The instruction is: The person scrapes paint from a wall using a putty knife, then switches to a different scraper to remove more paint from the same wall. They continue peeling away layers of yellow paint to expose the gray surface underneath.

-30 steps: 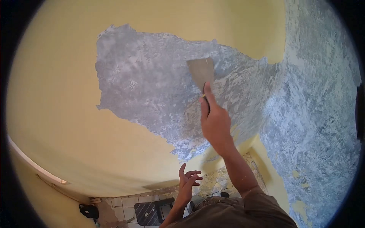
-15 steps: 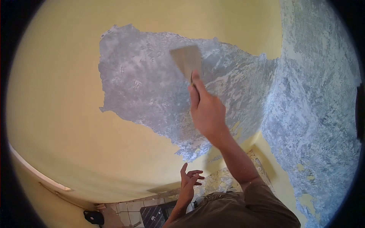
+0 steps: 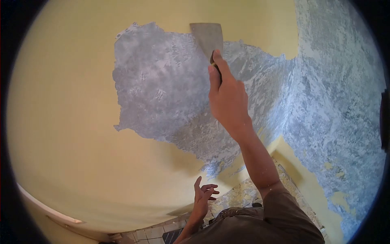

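My right hand (image 3: 229,95) grips the dark handle of a scraper (image 3: 208,35), thumb and index finger stretched along it. The wide metal blade points up and overlaps the upper edge of a bare grey patch (image 3: 154,81), its end over yellow paint. Whether the blade touches the wall cannot be made out. Yellow paint (image 3: 61,101) with ragged edges surrounds the patch. Low in the view, my left hand (image 3: 203,195) hangs in front of the wall, empty, with fingers apart and slightly bent.
At the right, the adjoining wall (image 3: 333,101) is largely stripped to grey, with small yellow scraps left on it. Paint flakes (image 3: 239,193) litter the floor by the wall's foot. Floor tiles (image 3: 154,232) and a dark object (image 3: 172,236) show at the bottom.
The scraper in my right hand has moved up and slightly right, from inside the grey patch to across its upper edge. My left hand stays nearly still. The view has shifted a little.
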{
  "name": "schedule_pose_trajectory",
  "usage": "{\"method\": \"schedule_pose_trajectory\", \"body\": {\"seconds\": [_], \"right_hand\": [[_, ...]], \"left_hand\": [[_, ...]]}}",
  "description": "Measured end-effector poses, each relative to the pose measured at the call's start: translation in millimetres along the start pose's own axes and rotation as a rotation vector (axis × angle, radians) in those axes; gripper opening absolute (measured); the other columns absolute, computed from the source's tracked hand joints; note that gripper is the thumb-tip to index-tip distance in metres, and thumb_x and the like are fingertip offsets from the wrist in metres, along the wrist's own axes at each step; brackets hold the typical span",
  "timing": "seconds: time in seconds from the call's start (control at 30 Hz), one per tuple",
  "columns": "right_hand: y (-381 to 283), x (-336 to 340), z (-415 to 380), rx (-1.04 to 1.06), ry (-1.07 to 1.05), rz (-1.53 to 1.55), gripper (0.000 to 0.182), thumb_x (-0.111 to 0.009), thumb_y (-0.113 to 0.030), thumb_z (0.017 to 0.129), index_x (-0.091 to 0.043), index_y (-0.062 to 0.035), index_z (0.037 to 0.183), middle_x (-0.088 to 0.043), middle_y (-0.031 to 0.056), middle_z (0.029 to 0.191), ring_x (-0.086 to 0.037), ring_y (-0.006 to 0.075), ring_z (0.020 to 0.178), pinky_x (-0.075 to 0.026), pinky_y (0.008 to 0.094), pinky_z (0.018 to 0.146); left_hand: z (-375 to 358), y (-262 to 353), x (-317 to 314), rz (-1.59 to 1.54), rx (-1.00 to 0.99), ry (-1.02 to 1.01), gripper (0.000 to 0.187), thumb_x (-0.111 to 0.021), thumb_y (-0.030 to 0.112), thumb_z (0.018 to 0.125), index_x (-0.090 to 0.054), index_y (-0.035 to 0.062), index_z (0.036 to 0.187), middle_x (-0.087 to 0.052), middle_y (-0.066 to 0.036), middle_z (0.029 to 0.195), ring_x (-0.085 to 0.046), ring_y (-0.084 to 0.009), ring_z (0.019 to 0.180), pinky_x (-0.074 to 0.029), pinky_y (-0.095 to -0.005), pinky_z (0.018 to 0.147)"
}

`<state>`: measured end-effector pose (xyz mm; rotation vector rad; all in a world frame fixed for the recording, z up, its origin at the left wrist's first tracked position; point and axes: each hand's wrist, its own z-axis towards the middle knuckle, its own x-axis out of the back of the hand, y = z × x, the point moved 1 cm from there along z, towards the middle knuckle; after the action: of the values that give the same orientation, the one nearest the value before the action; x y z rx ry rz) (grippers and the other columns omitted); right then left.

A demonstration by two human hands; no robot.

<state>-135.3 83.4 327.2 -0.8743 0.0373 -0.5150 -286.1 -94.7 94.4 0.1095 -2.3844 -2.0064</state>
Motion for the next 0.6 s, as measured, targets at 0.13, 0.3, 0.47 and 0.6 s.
{"method": "schedule_pose_trajectory", "body": {"seconds": [0.13,0.3,0.47,0.6], "right_hand": [[9,-14,-33,-0.018,0.015,-0.105,0.040,-0.043,-0.029,0.100,-0.048,-0.0121,0.136,-0.062,0.0206,0.063,-0.062,0.0407,0.056,-0.049,0.0494,0.054],[-5,-10,-13,0.020,0.102,0.012,0.039,-0.043,-0.029,0.100,-0.049,-0.0123,0.134,-0.065,0.0248,0.075,-0.063,0.0459,0.069,-0.050,0.0523,0.061],[-4,-16,-37,-0.042,0.079,0.043,0.039,-0.044,-0.028,0.100,-0.049,-0.0103,0.134,-0.065,0.0272,0.089,-0.062,0.0485,0.082,-0.049,0.0523,0.071],[-3,-23,-32,-0.023,0.153,0.087,0.037,-0.045,-0.027,0.099,-0.052,-0.0064,0.130,-0.062,0.0286,0.107,-0.058,0.0486,0.099,-0.049,0.0500,0.081]], "left_hand": [[8,-3,20,-0.007,-0.022,0.010,0.071,-0.049,0.025,0.096,-0.004,0.0046,0.147,-0.057,-0.023,0.117,-0.063,-0.0281,0.094,-0.052,-0.0377,0.074],[11,4,35,-0.004,-0.034,-0.080,0.072,-0.049,0.018,0.095,-0.001,0.0043,0.147,-0.056,-0.022,0.117,-0.062,-0.0268,0.096,-0.051,-0.0371,0.076],[11,4,51,0.009,-0.067,-0.136,0.073,-0.050,0.019,0.095,-0.001,0.0037,0.147,-0.056,-0.021,0.117,-0.061,-0.0267,0.097,-0.051,-0.0370,0.076],[5,1,61,-0.003,-0.017,-0.148,0.075,-0.051,0.020,0.095,0.000,0.0038,0.147,-0.056,-0.021,0.117,-0.061,-0.0266,0.097,-0.051,-0.0369,0.076]]}}
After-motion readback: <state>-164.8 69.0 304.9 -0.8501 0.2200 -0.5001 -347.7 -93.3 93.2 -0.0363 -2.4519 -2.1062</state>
